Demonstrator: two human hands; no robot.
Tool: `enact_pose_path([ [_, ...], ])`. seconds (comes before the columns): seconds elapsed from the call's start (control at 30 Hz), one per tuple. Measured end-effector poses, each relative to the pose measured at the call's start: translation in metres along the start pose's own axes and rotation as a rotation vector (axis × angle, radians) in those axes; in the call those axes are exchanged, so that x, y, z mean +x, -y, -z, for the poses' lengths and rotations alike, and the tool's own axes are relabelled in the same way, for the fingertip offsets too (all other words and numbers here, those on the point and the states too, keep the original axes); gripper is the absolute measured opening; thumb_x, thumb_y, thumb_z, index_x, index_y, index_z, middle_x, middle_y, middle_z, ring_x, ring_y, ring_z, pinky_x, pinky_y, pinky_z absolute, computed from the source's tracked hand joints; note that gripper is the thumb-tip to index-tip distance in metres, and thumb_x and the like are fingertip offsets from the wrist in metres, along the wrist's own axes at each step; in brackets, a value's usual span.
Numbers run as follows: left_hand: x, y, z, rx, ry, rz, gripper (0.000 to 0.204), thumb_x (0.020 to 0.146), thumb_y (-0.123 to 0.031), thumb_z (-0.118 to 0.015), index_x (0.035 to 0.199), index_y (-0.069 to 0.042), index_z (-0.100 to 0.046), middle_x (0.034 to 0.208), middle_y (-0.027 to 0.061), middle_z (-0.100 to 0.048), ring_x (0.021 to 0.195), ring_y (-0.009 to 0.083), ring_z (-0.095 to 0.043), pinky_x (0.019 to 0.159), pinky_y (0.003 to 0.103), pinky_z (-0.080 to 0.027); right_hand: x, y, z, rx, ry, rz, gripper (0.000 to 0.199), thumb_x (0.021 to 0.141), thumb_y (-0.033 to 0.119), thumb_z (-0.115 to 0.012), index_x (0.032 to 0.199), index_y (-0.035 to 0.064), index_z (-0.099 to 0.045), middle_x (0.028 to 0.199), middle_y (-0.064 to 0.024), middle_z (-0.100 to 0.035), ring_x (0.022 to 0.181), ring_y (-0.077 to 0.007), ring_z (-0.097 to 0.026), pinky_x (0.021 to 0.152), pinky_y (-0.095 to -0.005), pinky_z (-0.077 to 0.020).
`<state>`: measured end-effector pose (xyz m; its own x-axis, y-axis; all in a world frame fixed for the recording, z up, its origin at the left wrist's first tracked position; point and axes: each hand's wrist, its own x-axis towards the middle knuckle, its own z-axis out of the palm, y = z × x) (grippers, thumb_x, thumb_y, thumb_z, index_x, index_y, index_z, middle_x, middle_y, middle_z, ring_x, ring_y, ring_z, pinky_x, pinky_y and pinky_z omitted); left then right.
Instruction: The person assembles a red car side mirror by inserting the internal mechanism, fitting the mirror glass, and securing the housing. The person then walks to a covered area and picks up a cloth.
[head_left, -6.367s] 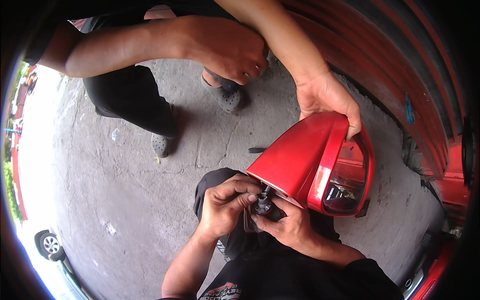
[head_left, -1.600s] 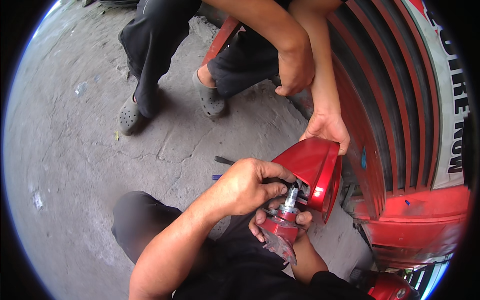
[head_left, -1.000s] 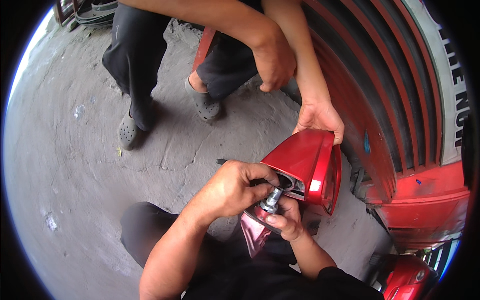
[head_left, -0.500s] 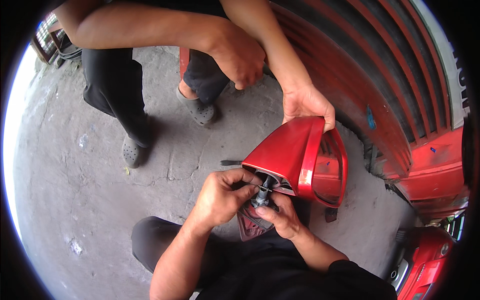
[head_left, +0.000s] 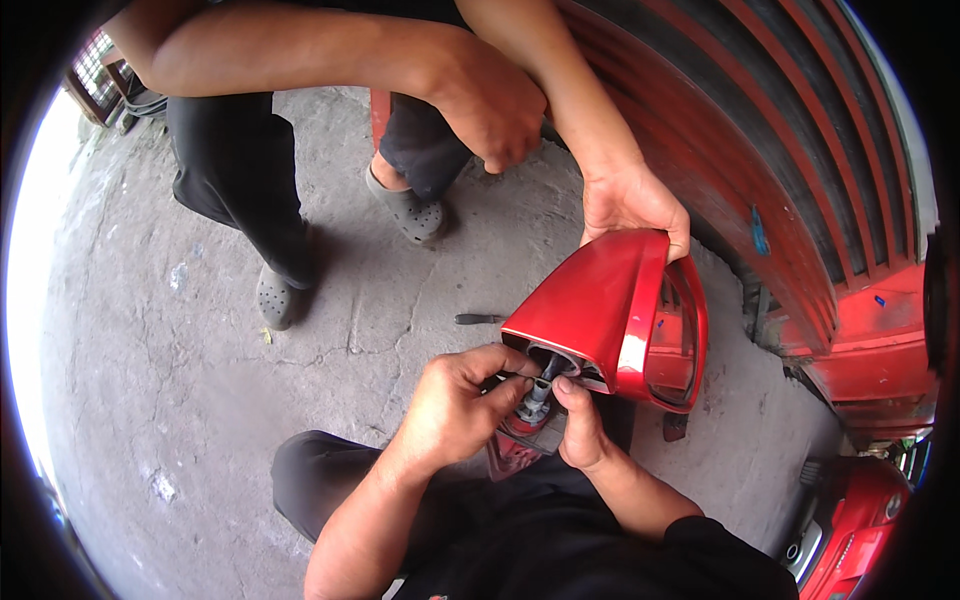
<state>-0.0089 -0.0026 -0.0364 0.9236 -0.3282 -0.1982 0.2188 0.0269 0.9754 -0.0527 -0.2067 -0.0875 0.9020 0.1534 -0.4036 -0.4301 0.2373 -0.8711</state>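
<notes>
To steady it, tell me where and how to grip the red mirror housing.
Likely pinch its right rim, from the right: that narrow edge is free, while a co-worker's hand holds the top and your left hand and right hand crowd the lower end.

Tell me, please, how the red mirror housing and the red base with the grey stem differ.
The mirror housing is larger than the base. The housing carries mirror glass, while the base bears a grey stem. A co-worker's hand grips the housing's upper end, while the base sits between the person's left hand and right hand. Both have red surfaces.
</notes>
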Motion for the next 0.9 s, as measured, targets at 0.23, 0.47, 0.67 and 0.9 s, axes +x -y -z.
enact_pose_path([
  [0.23,0.002,-0.007,0.008,-0.203,0.064,0.118,0.015,0.101,-0.012,-0.072,0.105,0.003,-0.076,0.088,0.0046,-0.074,0.079,0.0100,-0.066,0.073,0.028,-0.055,0.002,-0.005,0.003,-0.023,0.023,0.021,0.052,0.098,0.045,-0.057,0.132,0.0056,-0.059,0.117,-0.0072,-0.067,0.106,-0.0177,-0.066,0.095,-0.0361,-0.0537],
  [0.47,0.011,-0.004,0.006,-0.239,0.014,0.277,0.017,0.100,-0.014,-0.074,0.098,0.003,-0.075,0.082,0.0031,-0.072,0.074,0.0096,-0.063,0.069,0.028,-0.051,0.001,0.014,-0.016,0.007,0.053,0.029,0.053,0.097,0.044,-0.059,0.130,0.0034,-0.060,0.115,-0.0094,-0.068,0.105,-0.0192,-0.067,0.095,-0.0363,-0.0540],
  [0.67,0.011,-0.003,0.006,-0.233,0.010,0.312,0.015,0.098,-0.012,-0.074,0.099,0.003,-0.075,0.082,0.0026,-0.071,0.072,0.0094,-0.062,0.068,0.028,-0.051,0.002,0.010,-0.015,-0.010,0.004,0.061,0.052,0.097,0.043,-0.059,0.129,0.0031,-0.060,0.115,-0.0097,-0.069,0.103,-0.0196,-0.068,0.094,-0.0365,-0.0548],
  [0.9,0.011,-0.010,0.007,-0.242,0.034,0.347,0.018,0.098,-0.012,-0.073,0.104,0.004,-0.077,0.084,0.0025,-0.072,0.075,0.0090,-0.063,0.069,0.027,-0.052,0.003,0.005,-0.021,0.000,-0.028,0.100,0.050,0.097,0.040,-0.056,0.126,0.0001,-0.062,0.112,-0.0056,-0.065,0.103,-0.0135,-0.060,0.090,-0.0329,-0.0494],
])
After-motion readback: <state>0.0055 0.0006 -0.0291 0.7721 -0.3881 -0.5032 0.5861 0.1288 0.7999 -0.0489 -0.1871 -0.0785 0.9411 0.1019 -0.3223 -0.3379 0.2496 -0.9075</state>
